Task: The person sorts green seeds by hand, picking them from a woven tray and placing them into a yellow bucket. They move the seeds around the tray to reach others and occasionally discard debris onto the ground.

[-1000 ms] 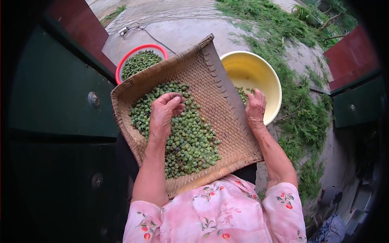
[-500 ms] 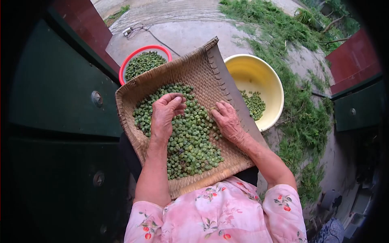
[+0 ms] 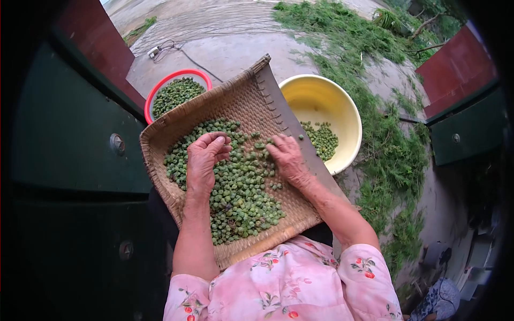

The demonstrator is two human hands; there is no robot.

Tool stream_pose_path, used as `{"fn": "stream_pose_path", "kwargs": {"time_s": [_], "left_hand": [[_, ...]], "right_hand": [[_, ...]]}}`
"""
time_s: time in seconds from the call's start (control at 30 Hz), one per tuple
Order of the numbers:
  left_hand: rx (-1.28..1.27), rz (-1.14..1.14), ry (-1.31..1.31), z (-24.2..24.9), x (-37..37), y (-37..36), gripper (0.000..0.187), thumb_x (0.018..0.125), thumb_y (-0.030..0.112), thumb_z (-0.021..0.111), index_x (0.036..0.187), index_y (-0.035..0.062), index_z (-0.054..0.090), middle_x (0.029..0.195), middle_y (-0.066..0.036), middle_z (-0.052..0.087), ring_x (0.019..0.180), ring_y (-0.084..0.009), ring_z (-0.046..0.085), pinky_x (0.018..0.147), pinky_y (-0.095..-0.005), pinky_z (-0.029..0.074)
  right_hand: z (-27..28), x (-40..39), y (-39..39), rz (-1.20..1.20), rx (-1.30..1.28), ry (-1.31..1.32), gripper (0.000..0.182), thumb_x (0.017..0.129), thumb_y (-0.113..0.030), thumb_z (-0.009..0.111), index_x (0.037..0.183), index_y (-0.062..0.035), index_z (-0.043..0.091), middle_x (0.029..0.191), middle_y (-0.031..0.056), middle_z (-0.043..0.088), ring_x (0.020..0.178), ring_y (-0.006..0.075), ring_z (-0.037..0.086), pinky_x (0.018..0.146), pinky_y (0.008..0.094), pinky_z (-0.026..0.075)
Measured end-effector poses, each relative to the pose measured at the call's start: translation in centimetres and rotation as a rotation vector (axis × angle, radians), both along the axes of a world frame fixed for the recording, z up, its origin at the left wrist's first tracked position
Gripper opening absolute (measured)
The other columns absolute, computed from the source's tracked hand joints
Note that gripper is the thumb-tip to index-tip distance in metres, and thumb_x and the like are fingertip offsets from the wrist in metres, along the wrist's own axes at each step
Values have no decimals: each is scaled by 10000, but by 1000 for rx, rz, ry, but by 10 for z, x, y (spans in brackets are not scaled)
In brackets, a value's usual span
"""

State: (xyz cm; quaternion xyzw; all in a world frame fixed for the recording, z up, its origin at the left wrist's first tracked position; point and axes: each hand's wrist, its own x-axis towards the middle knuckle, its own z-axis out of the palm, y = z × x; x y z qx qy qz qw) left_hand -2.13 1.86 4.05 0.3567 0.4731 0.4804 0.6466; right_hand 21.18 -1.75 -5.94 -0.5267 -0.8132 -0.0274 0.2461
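A tilted woven basket tray [image 3: 251, 115] rests on the lap, with a heap of small green knobbly round pods [image 3: 243, 198] in it. Above the heap, my left hand [image 3: 205, 158] is closed, thumb pressed to the curled fingers; whatever they hold is too hidden to make out. My right hand [image 3: 290, 160] is on the tray's right side, fingers bent and slightly apart, tips touching pods at the heap's edge. A single pod [image 3: 301, 137] shows just right of that hand, by the tray's dark edge.
A yellow basin [image 3: 342, 109] with some pods stands behind the tray at right. At left is a red-rimmed basin [image 3: 148, 107] full of pods. Cut green branches [image 3: 391, 155] cover the ground at right. Dark green door panels [image 3: 80, 128] stand close at left; a cable [image 3: 195, 63] lies beyond.
The view has shifted slightly. My right hand's fingers have moved onto the heap's upper right edge, where pods are more spread out. A lone pod now shows beside that hand. The left hand stays closed.
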Motion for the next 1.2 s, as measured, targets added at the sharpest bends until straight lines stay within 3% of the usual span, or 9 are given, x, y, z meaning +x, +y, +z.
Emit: {"fn": "stream_pose_path", "kwargs": {"time_s": [0.1,0.2,0.3,0.43,0.53,0.63,0.73,1.13,1.2], "left_hand": [[2,3,-1,0,0,1,138,883,89,590,983,8,638,877,-71,668,714,-112,630,619,-236,525],[3,-5,7,0,0,1,139,883,88,588,984,8,639,879,-68,669,715,-111,630,621,-239,526],[-3,-10,9,-2,0,0,139,883,86,587,985,7,641,881,-65,669,715,-110,629,622,-240,526],[-3,1,2,-1,0,0,142,881,83,588,990,8,640,883,-61,669,716,-110,629,621,-238,524],[4,2,-3,2,-1,0,145,881,82,587,994,8,639,883,-60,668,716,-108,628,620,-236,522],[14,-10,16,1,-1,1,151,890,99,585,1002,10,631,889,-62,667,727,-113,638,632,-239,532],[25,-20,13,-2,-2,1,154,895,104,581,1006,8,627,893,-67,668,735,-117,643,638,-240,538],[30,-70,6,-4,3,-1,153,892,103,577,997,5,630,889,-74,667,733,-117,638,636,-234,529],[24,-76,30,-3,4,-2,149,887,101,578,996,18,636,879,-53,665,725,-110,628,651,-239,516]], "right_hand": [[-1,6,-10,-117,2,66,350,812,-47,541,1162,-36,556,1250,226,492,1226,363,426,1068,464,301],[21,-22,-26,252,-116,119,349,828,-80,527,1174,-38,548,1277,207,480,1248,355,410,1071,457,300],[21,-21,-33,431,-176,-34,350,836,-105,508,1180,-48,544,1299,197,465,1263,346,397,1075,456,297],[17,12,-24,264,-125,-60,350,799,-84,498,1141,-46,566,1324,178,455,1264,337,399,1082,448,285],[26,26,-19,57,-8,-84,258,767,-70,542,1012,-43,615,1166,147,557,1130,317,499,988,437,371],[35,27,-8,-172,-103,135,149,745,-59,583,886,-53,631,950,109,587,947,295,543,840,428,414],[21,21,10,-264,1,346,98,753,-59,591,843,-62,630,838,87,550,836,276,522,747,417,399],[13,-41,25,-342,-134,105,158,700,-208,705,789,-82,671,877,73,542,894,269,492,777,411,384],[12,-39,25,-341,-227,283,165,692,-200,708,801,-81,674,902,79,541,928,274,485,812,418,382]]}}
